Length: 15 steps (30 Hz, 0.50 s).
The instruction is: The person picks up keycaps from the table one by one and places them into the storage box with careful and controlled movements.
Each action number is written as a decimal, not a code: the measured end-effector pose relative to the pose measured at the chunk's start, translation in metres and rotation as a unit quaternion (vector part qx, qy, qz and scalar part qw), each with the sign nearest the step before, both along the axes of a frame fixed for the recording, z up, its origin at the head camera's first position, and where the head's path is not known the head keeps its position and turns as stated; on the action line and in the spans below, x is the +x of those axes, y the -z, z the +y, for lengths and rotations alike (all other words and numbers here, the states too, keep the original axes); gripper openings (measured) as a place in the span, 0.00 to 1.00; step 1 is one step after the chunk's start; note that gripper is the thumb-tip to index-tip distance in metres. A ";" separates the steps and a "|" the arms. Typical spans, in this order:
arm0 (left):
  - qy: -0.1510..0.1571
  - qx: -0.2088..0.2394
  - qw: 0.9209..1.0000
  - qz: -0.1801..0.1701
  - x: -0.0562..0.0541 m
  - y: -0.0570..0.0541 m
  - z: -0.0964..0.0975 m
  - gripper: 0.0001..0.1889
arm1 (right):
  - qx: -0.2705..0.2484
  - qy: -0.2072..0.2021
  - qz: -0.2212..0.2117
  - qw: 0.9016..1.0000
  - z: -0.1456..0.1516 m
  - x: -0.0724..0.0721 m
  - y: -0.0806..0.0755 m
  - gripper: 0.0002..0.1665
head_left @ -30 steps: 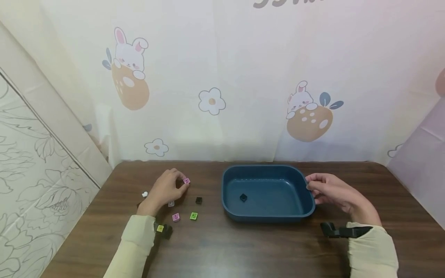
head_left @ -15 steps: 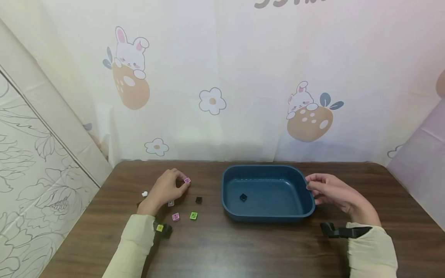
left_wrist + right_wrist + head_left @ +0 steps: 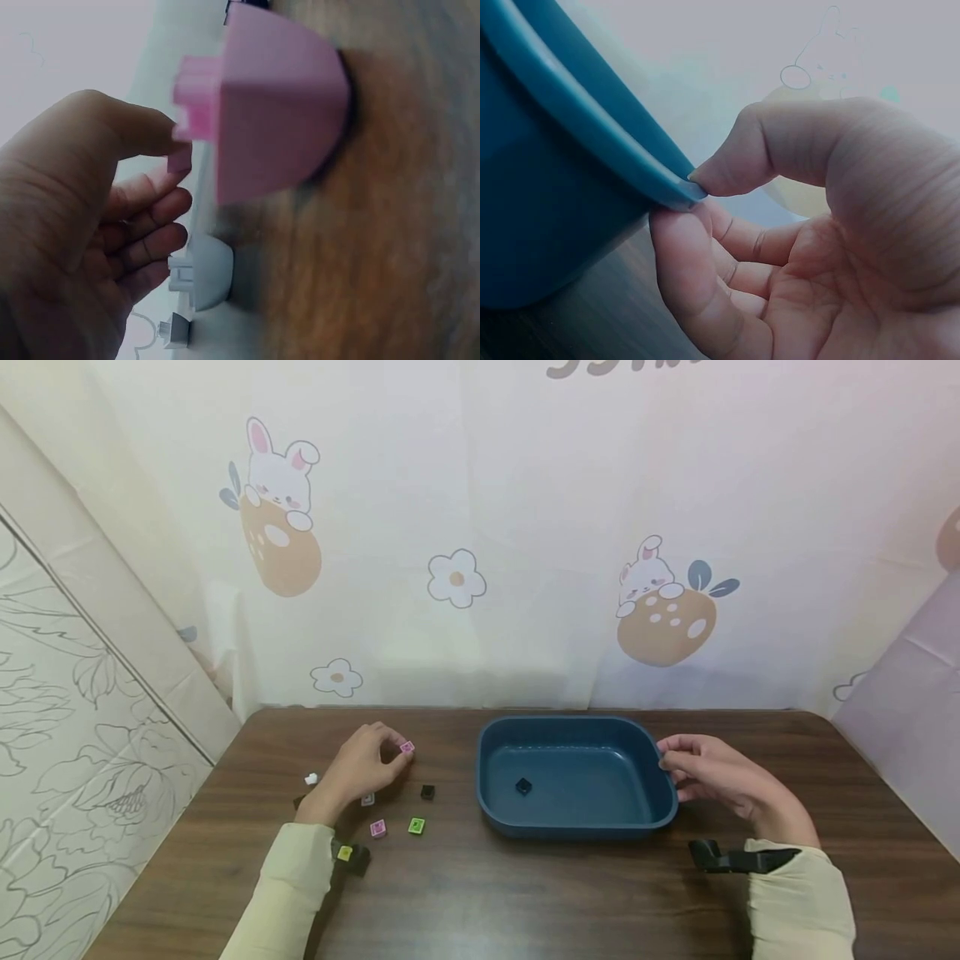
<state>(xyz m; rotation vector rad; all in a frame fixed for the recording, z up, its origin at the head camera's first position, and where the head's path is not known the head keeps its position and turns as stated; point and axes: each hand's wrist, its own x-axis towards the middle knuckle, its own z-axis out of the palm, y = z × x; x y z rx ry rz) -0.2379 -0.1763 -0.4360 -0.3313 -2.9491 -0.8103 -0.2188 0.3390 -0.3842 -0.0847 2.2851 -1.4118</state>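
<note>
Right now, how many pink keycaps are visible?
2: the pinched pink keycap in the left hand, and the loose pink keycap on the table, left of the green keycap. More could be hidden beneath that hand.

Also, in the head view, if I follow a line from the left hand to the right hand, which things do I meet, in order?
Left hand → pink keycap at its fingertips → black keycap on the table → blue container, with second black keycap inside → right hand.
</note>
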 end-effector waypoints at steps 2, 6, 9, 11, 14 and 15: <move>0.002 0.005 1.000 0.000 0.000 -0.002 0.002 0.10 | 0.002 0.000 0.000 1.000 0.000 0.000 -0.001 0.27; 0.012 0.011 1.000 0.006 0.000 -0.007 0.008 0.11 | 0.007 0.000 0.001 1.000 0.002 0.000 -0.001 0.28; 0.020 0.016 1.000 0.010 0.000 -0.009 0.012 0.11 | 0.010 0.001 0.001 1.000 0.004 0.001 0.000 0.28; 0.021 0.020 1.000 0.009 0.002 -0.010 0.013 0.11 | 0.010 0.001 0.000 1.000 0.004 0.001 0.001 0.28; 0.020 0.024 0.999 0.010 0.004 -0.012 0.013 0.11 | 0.008 0.001 0.000 1.000 0.003 0.000 0.002 0.29; 0.020 0.024 0.999 0.010 0.004 -0.012 0.013 0.11 | 0.008 0.001 0.001 1.000 0.002 0.000 0.001 0.29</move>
